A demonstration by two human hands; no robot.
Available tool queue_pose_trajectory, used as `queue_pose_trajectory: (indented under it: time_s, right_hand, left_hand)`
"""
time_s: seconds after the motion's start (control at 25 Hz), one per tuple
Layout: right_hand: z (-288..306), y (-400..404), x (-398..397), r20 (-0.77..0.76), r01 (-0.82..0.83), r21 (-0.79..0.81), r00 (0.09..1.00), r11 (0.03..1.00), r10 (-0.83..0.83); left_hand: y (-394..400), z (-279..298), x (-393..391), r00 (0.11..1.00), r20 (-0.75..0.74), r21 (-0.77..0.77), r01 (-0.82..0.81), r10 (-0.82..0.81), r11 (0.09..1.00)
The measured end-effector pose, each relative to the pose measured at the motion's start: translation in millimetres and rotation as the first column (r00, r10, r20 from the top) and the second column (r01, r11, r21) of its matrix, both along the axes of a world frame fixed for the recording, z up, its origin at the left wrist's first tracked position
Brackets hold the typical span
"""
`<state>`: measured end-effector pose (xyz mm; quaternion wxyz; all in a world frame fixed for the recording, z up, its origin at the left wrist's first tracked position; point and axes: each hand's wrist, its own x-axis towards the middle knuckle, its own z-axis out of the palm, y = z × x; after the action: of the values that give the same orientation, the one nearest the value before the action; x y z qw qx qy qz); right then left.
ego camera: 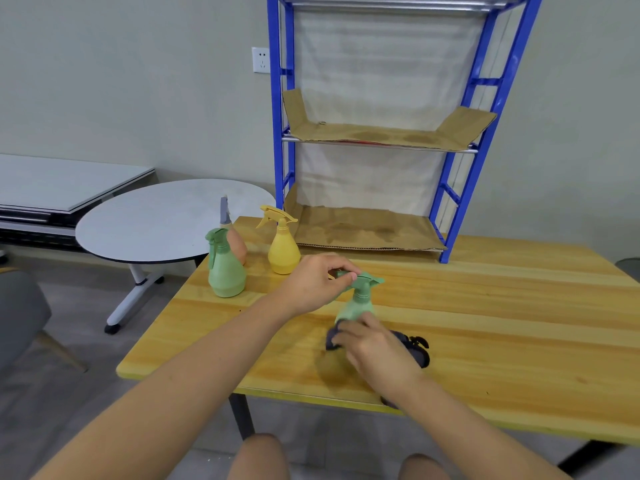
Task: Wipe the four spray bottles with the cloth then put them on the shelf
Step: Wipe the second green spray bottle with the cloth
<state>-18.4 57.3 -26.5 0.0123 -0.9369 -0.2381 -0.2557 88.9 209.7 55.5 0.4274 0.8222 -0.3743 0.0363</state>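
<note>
My left hand point(317, 284) pinches the spray head of a light green spray bottle point(360, 301) held just above the wooden table point(485, 323). My right hand point(372, 351) presses a dark cloth point(417, 348) against the bottle's lower body, hiding most of it. Three more bottles stand at the table's far left: a green one point(225, 271), a peach one with a grey head point(237, 244) behind it, and a yellow one point(282, 245). The blue metal shelf point(457, 188) stands on the back of the table, its levels lined with brown cardboard point(363, 230).
A round grey table point(162, 223) stands left of the wooden table, with a low bench point(52, 188) behind it. A grey chair point(20, 313) sits at the far left. A wall socket point(260, 59) is left of the shelf.
</note>
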Motion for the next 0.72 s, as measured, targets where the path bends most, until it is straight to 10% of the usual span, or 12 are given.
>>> queue_pose_trajectory:
  time_s: [0.12,0.32,0.52,0.72]
  right_hand:
    - [16.2,4.2,17.6,0.059,0.147,0.142,0.986,0.979,-0.157]
    - [-31.4,15.0,-7.4,-0.101,-0.025,-0.219,0.995,0.975,0.003]
    - [15.3,-14.3,7.7,0.079,0.038,0.112,0.996,0.993,-0.047]
    - [-23.3,-30.5,-20.1,-0.028,-0.121,-0.177,0.993,0.977,0.117]
  left_hand:
    - [1.5,0.5,2.2,1.0,-0.012,-0.007,0.012,-0.012,1.0]
    - [2.3,-1.1,6.2,0.999,-0.033,0.012,0.035,-0.035,0.999]
    - [3.5,2.6,10.0,0.999,0.004,0.031,0.051,-0.051,0.998]
    - [5.8,4.1,18.0,0.997,-0.033,0.051,0.064,-0.063,0.997]
